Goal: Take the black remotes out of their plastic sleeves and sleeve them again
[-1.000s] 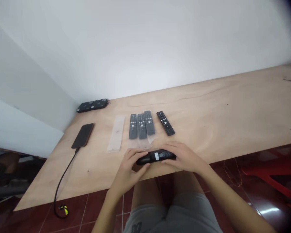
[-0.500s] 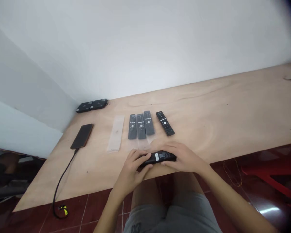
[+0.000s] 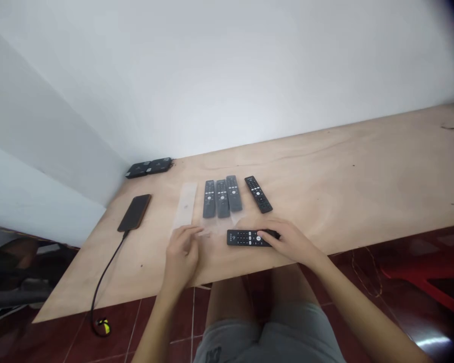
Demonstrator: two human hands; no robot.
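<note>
In my right hand [image 3: 287, 242] is a black remote control [image 3: 244, 237], lying crosswise near the table's front edge. My fingers wrap its right end, the thumb sits on the buttons, and its button side faces up. My left hand [image 3: 181, 254] is off the remote, its fingers bent but apart, near the lower end of a flat clear plastic sleeve [image 3: 186, 201]. Whether its fingertips touch the sleeve is hard to see. Beyond the hands, three remotes in plastic sleeves [image 3: 222, 197] lie side by side. An unwrapped remote [image 3: 258, 194] rests at a slant to their right.
On the left of the wooden table [image 3: 344, 201] lies a phone [image 3: 135, 213] with a black cable [image 3: 105, 277] hanging over the front edge. Two black boxes [image 3: 149, 167] stand by the wall at the back left. A red stool [image 3: 423, 282] is at the lower right.
The held remote has turned from its labelled back to its button side. My left hand has let go of it and moved left. My right hand still holds it.
</note>
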